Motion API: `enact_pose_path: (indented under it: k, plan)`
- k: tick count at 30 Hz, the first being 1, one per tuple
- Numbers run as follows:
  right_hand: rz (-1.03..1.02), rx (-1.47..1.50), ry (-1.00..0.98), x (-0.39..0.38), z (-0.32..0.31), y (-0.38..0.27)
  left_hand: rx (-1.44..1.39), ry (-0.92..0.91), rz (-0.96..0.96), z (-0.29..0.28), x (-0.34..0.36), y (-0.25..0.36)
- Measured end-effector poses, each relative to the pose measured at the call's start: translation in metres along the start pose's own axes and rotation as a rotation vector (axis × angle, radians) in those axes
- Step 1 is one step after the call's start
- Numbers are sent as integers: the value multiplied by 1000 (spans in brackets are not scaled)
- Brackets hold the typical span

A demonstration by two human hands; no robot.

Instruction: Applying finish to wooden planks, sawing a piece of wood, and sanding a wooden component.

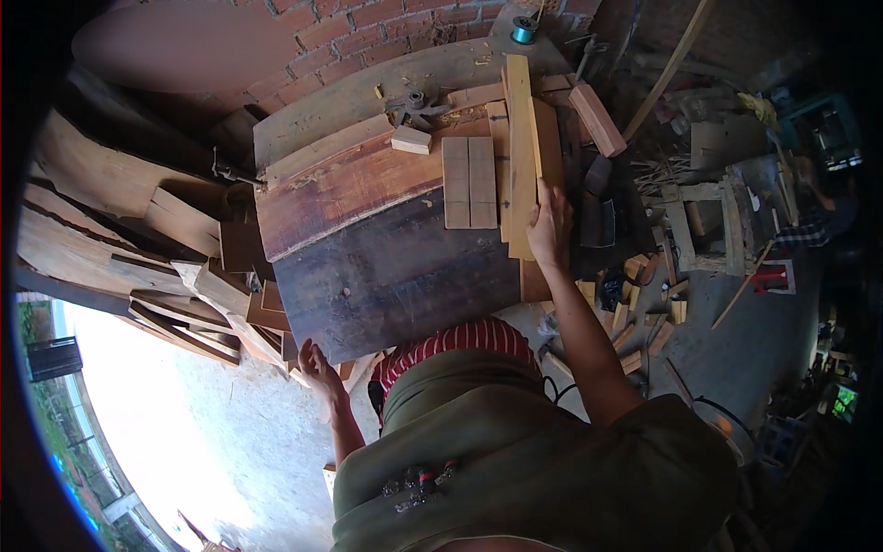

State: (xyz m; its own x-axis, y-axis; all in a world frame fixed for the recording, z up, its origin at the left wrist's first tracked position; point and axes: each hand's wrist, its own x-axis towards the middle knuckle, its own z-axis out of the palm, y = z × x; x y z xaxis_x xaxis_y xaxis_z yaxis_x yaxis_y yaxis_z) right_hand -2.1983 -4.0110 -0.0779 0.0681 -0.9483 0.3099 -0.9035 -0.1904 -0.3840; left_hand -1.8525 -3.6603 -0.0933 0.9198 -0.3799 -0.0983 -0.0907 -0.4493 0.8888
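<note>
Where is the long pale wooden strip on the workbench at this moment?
In the head view, the long pale wooden strip lies on the right side of the workbench, beside two short boards, with the right hand on its near end.

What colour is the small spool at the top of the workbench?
The small spool of wire is teal blue, seen best in the head view.
</note>
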Motion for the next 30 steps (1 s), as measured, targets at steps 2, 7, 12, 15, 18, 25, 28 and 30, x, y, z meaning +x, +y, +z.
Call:
enact_pose_path:
  k: [2, 7, 12, 15, 18, 25, 28, 30]
  plan:
    - [-70, 50, 18, 3, -2, 8, 12, 9, -21, 2, -7, -2]
    - [-28, 59, 11, 10, -11, 14, -50, -31, -92, 17, -14, 1]
    - [56, 157, -7, 16, -26, 26, -69, -135, -55, 43, -9, 13]
    - [35, 221, 3, 14, -28, 24, 23, -223, -64, 59, -6, 23]
    - [-88, 195, 9, 7, -24, 15, 52, -296, 0, 78, -8, 38]
    - [-118, 246, -24, -5, -27, 24, 64, -553, 130, 143, -11, 84]
    - [-62, 351, 59, -8, -40, 40, 107, -757, 178, 177, -11, 105]
    - [-32, 230, 140, -10, -50, 54, 166, -841, 341, 204, -8, 116]
